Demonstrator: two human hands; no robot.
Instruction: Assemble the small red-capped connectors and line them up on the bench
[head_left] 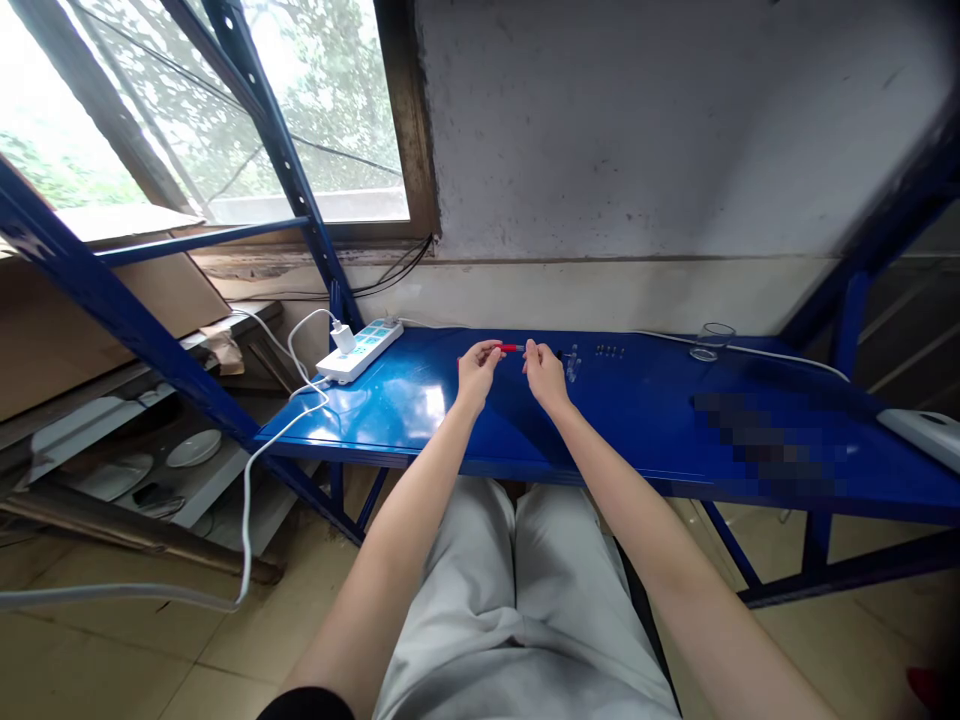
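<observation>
Starting at our far left, we have a cardboard box (pixel 112 320) on a worn bench, and under it pale dishes (pixel 193 449) on a lower shelf. Coming across, a blue metal upright (pixel 289 170) rises in front of the window (pixel 322 90), and a white cable (pixel 247 500) loops down past the table's left end. Now onto the blue table (pixel 390 400) itself: here's a white power strip (pixel 360 350), lying at a slant, with a white plug (pixel 343 338) seated in it.

And here, about mid-table, is the action! Our left hand (pixel 475 374) has thumb and fingers pinched closed on a slim red pen-like piece (pixel 510 348), held level just above the tabletop. Straight across, our right hand (pixel 545 375) has its fingertips drawn together at the greyish end of that same piece; we can't tell how firmly they grip it. So the piece sits between the two hands, spanning the narrow gap.

Just beside the right hand we spot some small clear pieces (pixel 574 362), then a little group of tiny parts (pixel 610 351), too small to make out. Further right, a clear glass (pixel 712 342) stands near the wall, a pixelated dark patch (pixel 765 440) lies nearer us, and a white object (pixel 926 435) pokes in at the edge.
</observation>
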